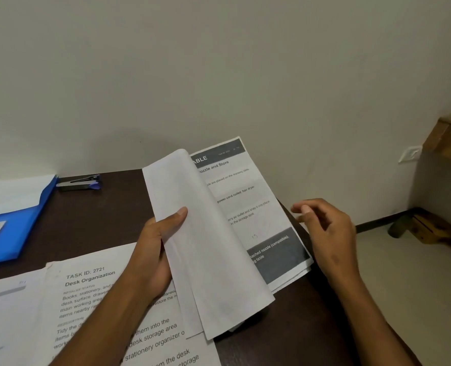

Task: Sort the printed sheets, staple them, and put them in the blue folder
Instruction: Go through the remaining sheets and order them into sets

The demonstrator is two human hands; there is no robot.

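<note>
Sheets [214,249] in left hand [153,249] run near-to-far.

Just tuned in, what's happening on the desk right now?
A person is leafing through a stack of printed sheets at the desk's right edge. The left hand grips the turned-back top pages, thumb on the blank side; the right hand hovers loosely beside the stack, holding nothing. The blue folder lies open at left, the stapler behind it, untouched.
</note>
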